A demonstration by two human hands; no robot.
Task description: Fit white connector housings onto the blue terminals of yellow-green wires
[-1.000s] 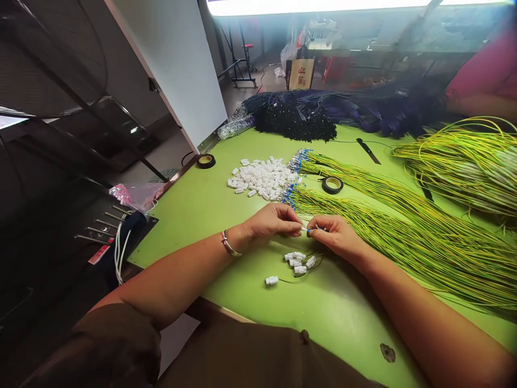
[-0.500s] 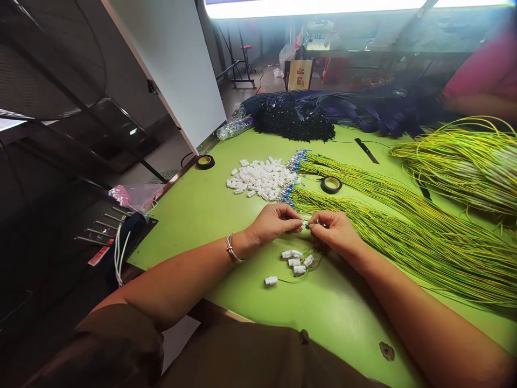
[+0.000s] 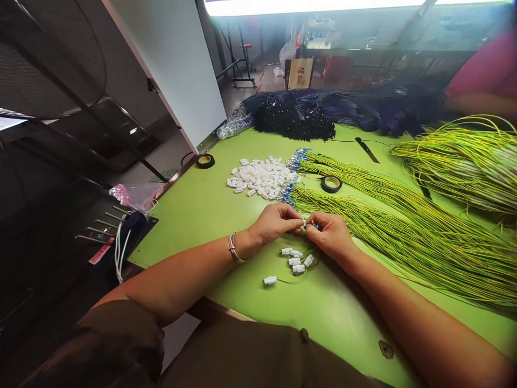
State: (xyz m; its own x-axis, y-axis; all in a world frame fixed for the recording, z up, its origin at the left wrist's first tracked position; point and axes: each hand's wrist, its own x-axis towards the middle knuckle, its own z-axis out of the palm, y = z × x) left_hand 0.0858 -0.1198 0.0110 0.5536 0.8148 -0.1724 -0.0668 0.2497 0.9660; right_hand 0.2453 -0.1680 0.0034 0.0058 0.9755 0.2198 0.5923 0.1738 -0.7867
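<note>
My left hand (image 3: 278, 222) is closed in a pinch on a small white plastic connector, mostly hidden by the fingertips. My right hand (image 3: 332, 233) pinches thin yellow-green wires whose blue and metal terminals (image 3: 314, 225) show between its fingers. The fingertips of both hands meet, so how far the wire sits in the connector cannot be made out. Just below them lie several white connectors with wires attached (image 3: 297, 261), one of them apart (image 3: 270, 281). Behind the left hand spreads a heap of loose white connectors (image 3: 258, 179), beside wire ends with blue terminals (image 3: 287, 193).
Long bundles of yellow-green wire (image 3: 404, 231) cover the right of the green table (image 3: 194, 215). Black tape rolls (image 3: 331, 184) and a dark-handled blade (image 3: 367, 150) lie on it. Black-ended cables (image 3: 299, 121) line the back. A person's pink sleeve (image 3: 484, 67) is at far right.
My right hand has shifted slightly left, closing the small gap between the fingertips. My left hand stays nearly in place, still pinching.
</note>
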